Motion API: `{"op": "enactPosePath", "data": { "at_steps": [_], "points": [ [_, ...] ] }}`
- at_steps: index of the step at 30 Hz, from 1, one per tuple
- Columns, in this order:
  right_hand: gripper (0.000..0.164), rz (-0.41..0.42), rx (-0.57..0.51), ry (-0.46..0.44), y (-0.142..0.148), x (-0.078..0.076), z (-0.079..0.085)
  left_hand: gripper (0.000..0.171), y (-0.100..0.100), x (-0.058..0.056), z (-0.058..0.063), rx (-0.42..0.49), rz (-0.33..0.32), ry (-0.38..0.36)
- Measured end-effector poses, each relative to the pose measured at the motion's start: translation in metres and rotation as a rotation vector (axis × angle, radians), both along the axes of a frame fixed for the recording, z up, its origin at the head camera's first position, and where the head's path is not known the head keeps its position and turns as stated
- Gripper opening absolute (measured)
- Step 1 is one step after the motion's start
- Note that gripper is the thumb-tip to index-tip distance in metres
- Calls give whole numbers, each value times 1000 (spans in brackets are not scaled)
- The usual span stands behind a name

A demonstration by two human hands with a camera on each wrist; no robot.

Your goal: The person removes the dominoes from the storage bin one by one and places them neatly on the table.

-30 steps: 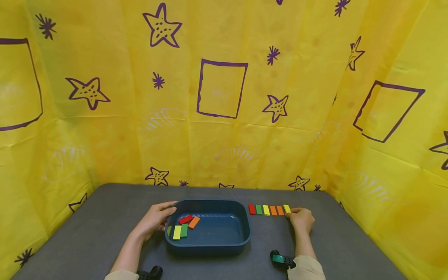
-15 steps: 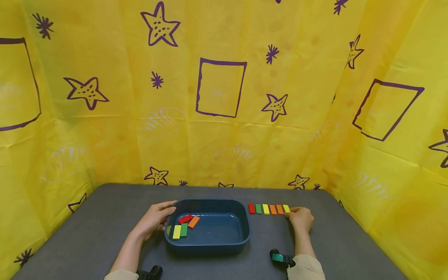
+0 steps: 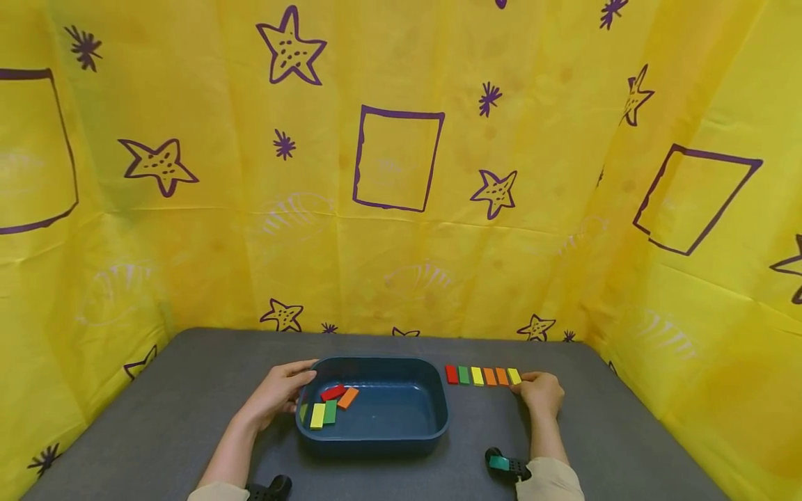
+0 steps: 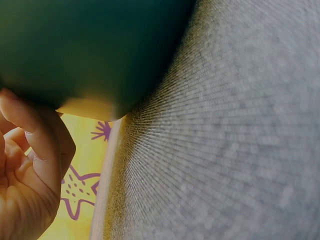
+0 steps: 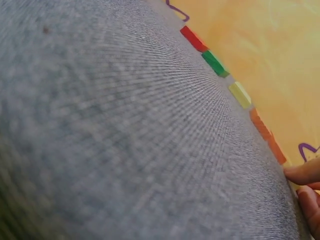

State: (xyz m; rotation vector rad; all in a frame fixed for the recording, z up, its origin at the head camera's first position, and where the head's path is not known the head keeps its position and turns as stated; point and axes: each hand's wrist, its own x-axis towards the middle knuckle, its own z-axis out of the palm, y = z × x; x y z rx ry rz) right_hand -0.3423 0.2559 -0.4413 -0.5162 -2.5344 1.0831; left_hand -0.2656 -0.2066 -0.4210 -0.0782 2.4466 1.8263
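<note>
Left hand: the left hand (image 3: 276, 393) grips the left end of a dark blue, round-cornered rectangular box (image 3: 372, 449), thumb at the rim, bent fingers against the outer wall.
Right hand: the right hand (image 3: 541, 395) is at the right end of the block row, thumb and finger set narrow, tips touching the flat yellow rectangular end block (image 3: 514, 376). Cannot tell whether they pinch it or only press its edge.
Row: lies flat on the bench, right of the box and towards its far side. Left to right: flat red rectangular block (image 3: 452, 374), flat green rectangular block (image 3: 464, 375), flat yellow rectangular block (image 3: 477, 376), two flat orange rectangular blocks (image 3: 491, 376), then the end block. Spacing narrow, line nearly straight.
In the box: four loose blocks, all towards the left. Red piece (image 3: 333, 392) farthest back, askew; orange piece (image 3: 347, 398) angled just beside it; green piece (image 3: 330, 411) and yellow piece (image 3: 317, 416) side by side nearer the front.
Bench: grey, cloth-textured bench (image 3: 376, 480).
Wrists: black wrist devices (image 3: 269, 489) at both, pale sleeves (image 3: 549, 480) behind.
Backdrop: yellow cloth (image 3: 401, 250) with purple stars and frames.
</note>
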Motion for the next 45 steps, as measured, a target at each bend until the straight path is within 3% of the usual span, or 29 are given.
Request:
{"op": "enactPosePath", "data": {
  "at_steps": [8,17,22,35,45],
  "points": [
    [39,21,21,20,4,1,4,51,0,1,-1,6,1,-2],
    [41,58,-3,4,-4,4,25,51,0,2,0,7,4,1],
    [42,121,-4,-9,-11,5,36,50,1,1,1,8,5,-9],
    [43,273,-17,82,-45,9,64,51,0,-1,0,-12,11,-7],
    [40,389,-44,160,-79,11,73,52,0,-1,0,-1,2,-4]
  ]
}}
